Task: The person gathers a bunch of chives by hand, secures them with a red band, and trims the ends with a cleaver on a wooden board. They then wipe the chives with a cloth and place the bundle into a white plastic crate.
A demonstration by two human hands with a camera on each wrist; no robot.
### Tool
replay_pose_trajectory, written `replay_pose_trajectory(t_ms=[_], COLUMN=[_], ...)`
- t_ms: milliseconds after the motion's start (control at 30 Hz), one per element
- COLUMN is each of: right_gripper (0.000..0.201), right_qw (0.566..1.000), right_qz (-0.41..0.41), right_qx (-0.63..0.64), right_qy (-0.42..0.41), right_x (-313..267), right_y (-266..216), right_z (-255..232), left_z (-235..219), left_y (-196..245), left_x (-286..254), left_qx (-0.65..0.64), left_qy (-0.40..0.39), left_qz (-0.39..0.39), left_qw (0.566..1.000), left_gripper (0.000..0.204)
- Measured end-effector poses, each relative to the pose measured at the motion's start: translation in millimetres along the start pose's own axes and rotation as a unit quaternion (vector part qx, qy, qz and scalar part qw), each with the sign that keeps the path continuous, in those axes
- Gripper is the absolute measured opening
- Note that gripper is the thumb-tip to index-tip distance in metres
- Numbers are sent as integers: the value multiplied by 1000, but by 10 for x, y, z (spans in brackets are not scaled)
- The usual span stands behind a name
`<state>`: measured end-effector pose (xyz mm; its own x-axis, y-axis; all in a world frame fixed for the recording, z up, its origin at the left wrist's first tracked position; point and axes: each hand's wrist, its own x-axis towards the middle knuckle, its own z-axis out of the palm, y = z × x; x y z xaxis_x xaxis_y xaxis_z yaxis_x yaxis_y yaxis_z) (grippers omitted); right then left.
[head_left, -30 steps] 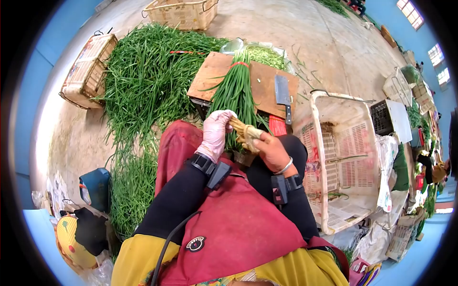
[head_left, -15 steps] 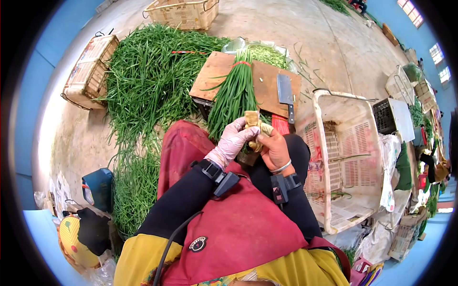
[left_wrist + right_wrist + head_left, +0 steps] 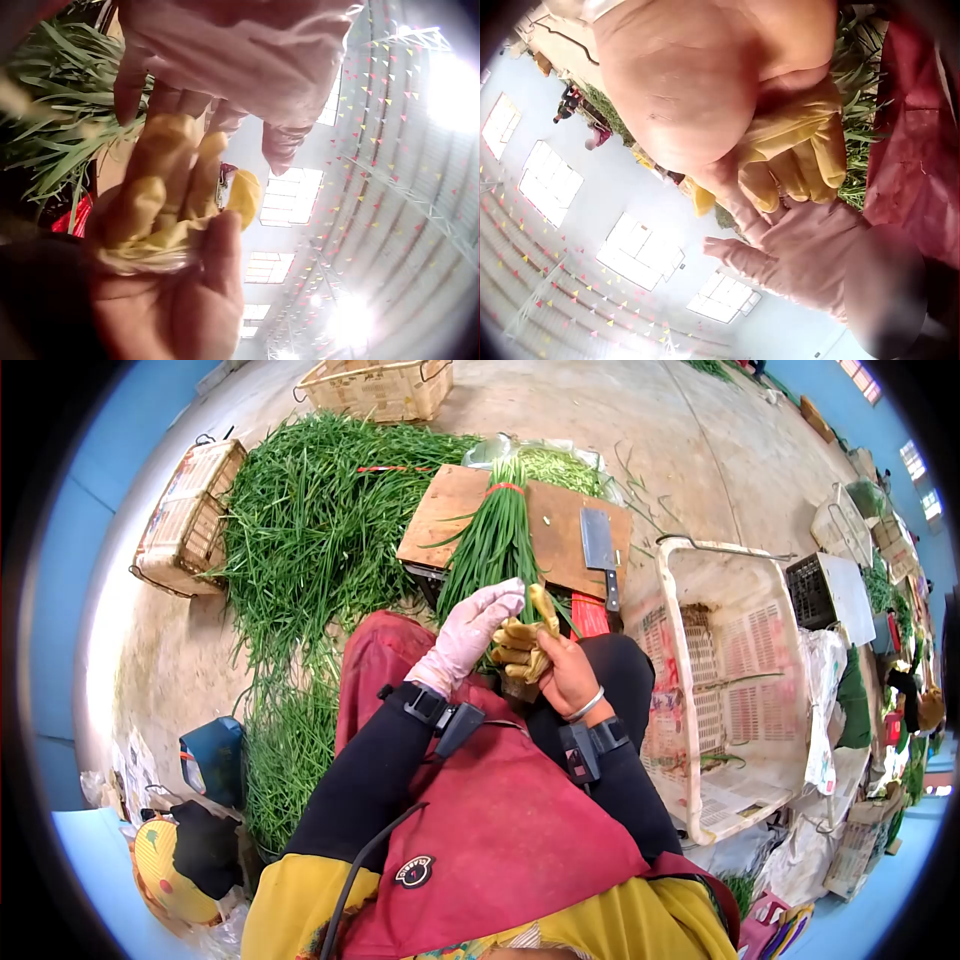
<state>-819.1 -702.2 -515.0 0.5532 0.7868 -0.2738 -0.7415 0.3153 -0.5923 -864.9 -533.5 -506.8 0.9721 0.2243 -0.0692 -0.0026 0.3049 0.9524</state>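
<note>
My bare right hand holds a yellow rubber glove, its thumb pressed on the glove near the gathered cuff. The glove's empty-looking fingers point left and curl, as the right wrist view also shows of the yellow glove. In a thin pinkish glove, my left hand lies close beside it with fingers extended; in the left wrist view the left hand has its fingers reaching down behind the yellow glove. Past both hands, a bunch of long green chives, tied with a red band, lies on a wooden board.
A cleaver lies on the board's right side. Loose chives are heaped at left, beside a plastic crate. A big crate stands at my right knee. Another crate is at the back.
The yellow glove was bunched up between both hands and now has its fingers spread out. My left hand has let go of it and drawn slightly left; my right keeps its hold.
</note>
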Motion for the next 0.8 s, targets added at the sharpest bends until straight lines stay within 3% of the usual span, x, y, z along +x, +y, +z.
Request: replay_pose_trajectory(t_ms=[100, 133, 267, 300, 400, 467, 567, 633, 700, 800], right_gripper=[32, 33, 36, 36, 36, 36, 35, 33, 33, 32], right_qw=[999, 999, 999, 999, 997, 995, 992, 994, 994, 992], right_qz=[-29, -30, -51, -49, -76, -94, -122, -107, -113, -127], right_qx=[29, 29, -7, -8, -5, 6, 38, 11, 11, 11], right_qy=[-6, -11, -13, -16, -27, -20, -9, -11, -4, 11], right_x=[72, 73, 50, 56, 44, 54, 64, 66, 71, 79], right_y=[69, 77, 96, 107, 124, 112, 120, 134, 156, 173], right_z=[-103, -88, 32, 31, 56, -7, -48, -36, -16, 44], left_z=[-27, 59, 58, -34, -38, 33, 27, -21, -16, 44], left_y=[-288, -263, -201, -257, -78, -5, -123, -223, -307, -144], left_x=[-123, -158, -118, -76, -111, -150, -181, -150, -85, -113], left_qx=[77, 48, -35, 19, 10, -28, 67, 25, 12, 19], left_qy=[54, 97, 156, 183, 184, 128, 72, 72, 125, 146], left_qz=[35, 52, 48, 65, 13, -9, -80, -58, 81, 70], left_qw=[995, 993, 986, 981, 983, 991, 992, 995, 989, 987], left_gripper=[19, 11, 11, 14, 18, 18, 12, 9, 7, 7])
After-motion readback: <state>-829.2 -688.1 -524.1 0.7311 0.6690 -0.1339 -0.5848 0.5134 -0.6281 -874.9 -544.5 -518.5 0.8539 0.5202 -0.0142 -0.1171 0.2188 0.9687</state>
